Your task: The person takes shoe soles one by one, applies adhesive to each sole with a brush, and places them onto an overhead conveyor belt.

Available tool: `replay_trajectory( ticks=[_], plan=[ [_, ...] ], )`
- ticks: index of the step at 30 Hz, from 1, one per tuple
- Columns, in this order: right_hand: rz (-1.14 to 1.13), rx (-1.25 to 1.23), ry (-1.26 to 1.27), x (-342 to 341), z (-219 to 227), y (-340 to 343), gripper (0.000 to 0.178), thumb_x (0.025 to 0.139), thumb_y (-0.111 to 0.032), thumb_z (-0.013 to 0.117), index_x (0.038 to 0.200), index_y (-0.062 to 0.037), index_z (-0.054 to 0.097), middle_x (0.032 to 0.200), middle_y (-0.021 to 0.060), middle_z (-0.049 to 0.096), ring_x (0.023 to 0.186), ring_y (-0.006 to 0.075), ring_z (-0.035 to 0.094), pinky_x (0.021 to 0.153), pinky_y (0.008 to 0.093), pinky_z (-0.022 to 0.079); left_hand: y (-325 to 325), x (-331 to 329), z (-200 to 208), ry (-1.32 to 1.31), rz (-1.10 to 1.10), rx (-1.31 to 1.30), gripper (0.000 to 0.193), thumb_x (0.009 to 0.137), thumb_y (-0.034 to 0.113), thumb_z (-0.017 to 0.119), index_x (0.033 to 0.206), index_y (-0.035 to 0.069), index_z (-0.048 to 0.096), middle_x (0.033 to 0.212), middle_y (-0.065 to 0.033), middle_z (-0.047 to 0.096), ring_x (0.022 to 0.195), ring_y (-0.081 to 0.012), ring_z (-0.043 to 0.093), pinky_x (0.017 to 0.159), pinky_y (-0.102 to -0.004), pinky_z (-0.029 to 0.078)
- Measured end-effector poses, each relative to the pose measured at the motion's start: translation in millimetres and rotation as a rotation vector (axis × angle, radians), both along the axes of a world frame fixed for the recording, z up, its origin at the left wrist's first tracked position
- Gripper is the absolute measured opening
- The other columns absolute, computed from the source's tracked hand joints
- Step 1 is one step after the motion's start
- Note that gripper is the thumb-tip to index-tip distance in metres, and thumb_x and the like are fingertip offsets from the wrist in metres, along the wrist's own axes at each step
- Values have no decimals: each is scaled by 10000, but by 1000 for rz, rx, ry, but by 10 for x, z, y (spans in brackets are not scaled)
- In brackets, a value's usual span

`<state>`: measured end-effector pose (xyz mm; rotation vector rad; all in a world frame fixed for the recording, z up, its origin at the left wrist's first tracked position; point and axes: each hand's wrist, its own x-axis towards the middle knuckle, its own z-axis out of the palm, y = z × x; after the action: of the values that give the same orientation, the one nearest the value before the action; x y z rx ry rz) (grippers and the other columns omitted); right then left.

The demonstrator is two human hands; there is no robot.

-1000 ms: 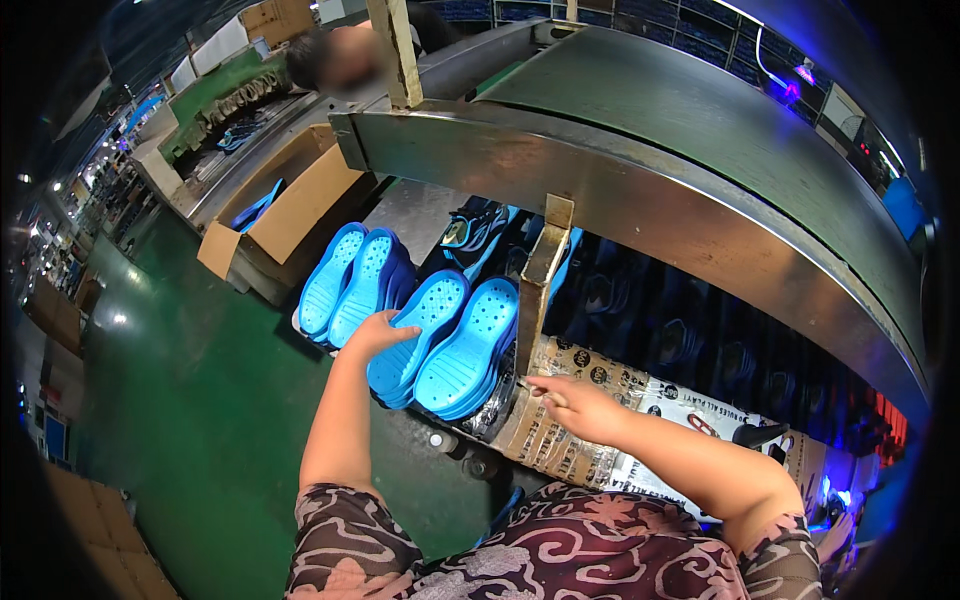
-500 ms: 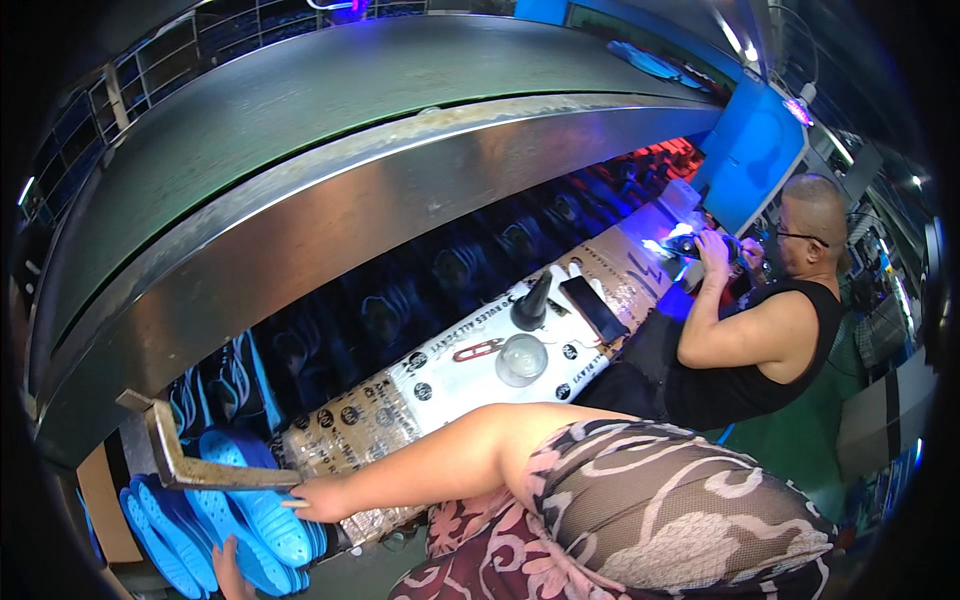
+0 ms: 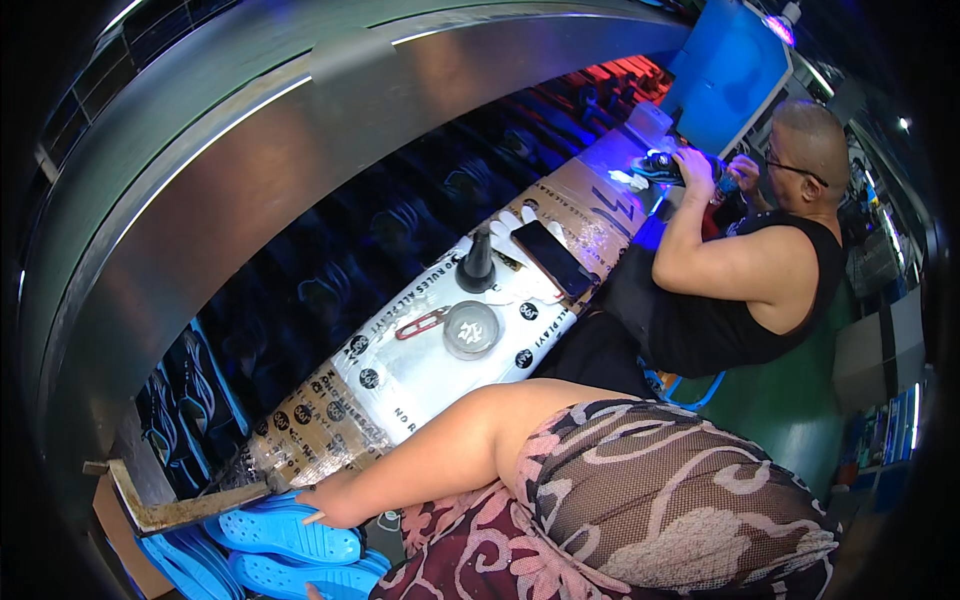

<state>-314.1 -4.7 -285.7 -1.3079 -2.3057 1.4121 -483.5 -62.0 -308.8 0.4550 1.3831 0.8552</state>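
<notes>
My right hand [image 3: 335, 499] reaches to the left, its fingers bent against the edge of a light blue shoe sole [image 3: 285, 533] dotted with small holes. A pale, narrow bit sticks out by its fingers; I cannot make out what it is. More blue soles [image 3: 300, 575] lie stacked below and beside it. Of my left hand [image 3: 314, 592] only a fingertip shows at the lower edge, near the soles; the rest is out of sight. An angled metal bar [image 3: 185, 513] runs just above the soles, close to my right hand.
A wrapped cardboard ledge [image 3: 300, 432] carries a clear cup [image 3: 471, 331], a dark cone [image 3: 477, 264], red-handled snips [image 3: 422, 324], a phone [image 3: 556, 258] and a white glove [image 3: 520, 287]. Dark shoes [image 3: 185, 405] line the conveyor beneath a metal edge [image 3: 300, 130]. A co-worker [image 3: 750, 270] handles a shoe.
The view has tilted and shifted. The blue soles now lie more crosswise, farther right, with my right hand at them. My left hand has dropped almost out of the picture.
</notes>
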Motion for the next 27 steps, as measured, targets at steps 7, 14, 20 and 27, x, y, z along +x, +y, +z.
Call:
replay_trajectory(
  ticks=[7, 14, 20, 27],
  plan=[
    [31, 93, -96, 441, 117, -29, 362, 824, -157, 552, 1171, -61, 517, 921, 170, 633, 865, 370, 630, 704, 477, 498, -221, 527, -64, -4, 53, -34, 476, 903, 223, 615, 1268, -36, 454, 1169, -141, 574, 1033, -247, 581, 890, -368, 474],
    [-47, -14, -143, 726, 106, -46, 612, 729, -131, 620, 1323, -130, 472, 1020, 178, 649, 927, 352, 637, 755, 438, 507, -876, 408, -22, -17, 300, -6, 459, 909, 212, 607, 1270, -26, 453, 1166, -134, 573, 1028, -246, 583, 886, -370, 476],
    [33, -21, -220, 945, 245, -90, 734, 682, -230, 666, 1353, -56, 425, 1045, 204, 641, 965, 352, 628, 818, 426, 500, -1295, 489, 40, 48, 440, 177, 477, 938, 224, 569, 1324, 0, 401, 1238, -126, 535, 1110, -245, 542, 946, -403, 450],
    [14, 49, -300, 739, 225, -6, 744, 722, -414, 683, 1345, -72, 460, 1170, 162, 606, 1073, 320, 593, 878, 403, 493, -1314, 450, -25, -27, 487, 163, 526, 957, 297, 541, 1363, 24, 349, 1299, -141, 486, 1162, -282, 518, 983, -434, 439]
  ],
)
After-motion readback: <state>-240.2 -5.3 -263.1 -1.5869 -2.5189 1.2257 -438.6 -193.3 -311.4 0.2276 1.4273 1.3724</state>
